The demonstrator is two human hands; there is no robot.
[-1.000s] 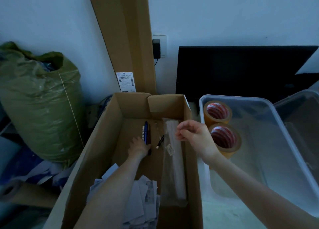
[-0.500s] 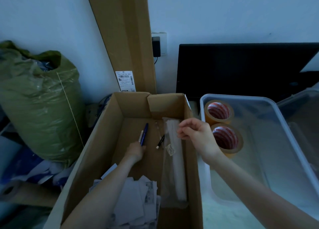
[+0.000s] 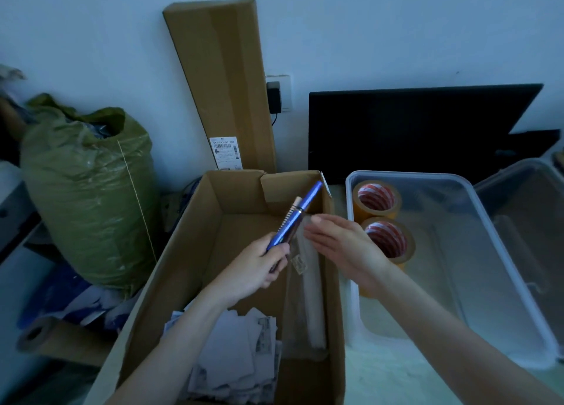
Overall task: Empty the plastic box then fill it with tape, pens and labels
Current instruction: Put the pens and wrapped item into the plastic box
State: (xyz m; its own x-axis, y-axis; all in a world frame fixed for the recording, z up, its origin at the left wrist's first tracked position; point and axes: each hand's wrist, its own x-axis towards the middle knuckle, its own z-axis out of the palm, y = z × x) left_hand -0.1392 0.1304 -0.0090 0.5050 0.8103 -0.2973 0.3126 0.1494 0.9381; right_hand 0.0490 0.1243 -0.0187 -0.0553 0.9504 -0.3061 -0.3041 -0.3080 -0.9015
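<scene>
Blue pens (image 3: 297, 218), gripped in a loose bundle by the left hand (image 3: 259, 270) over the cardboard box (image 3: 189, 252), may slip before reaching the plastic box (image 3: 476, 252) at 3 o'clock; the right hand (image 3: 345, 246) is open, holding nothing.

Floor (image 3: 390, 380) bears cardboard box (image 3: 171, 270); plastic box (image 3: 476, 209).

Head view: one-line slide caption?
Left hand lifts pens from cardboard box; right hand open beside them.
</scene>
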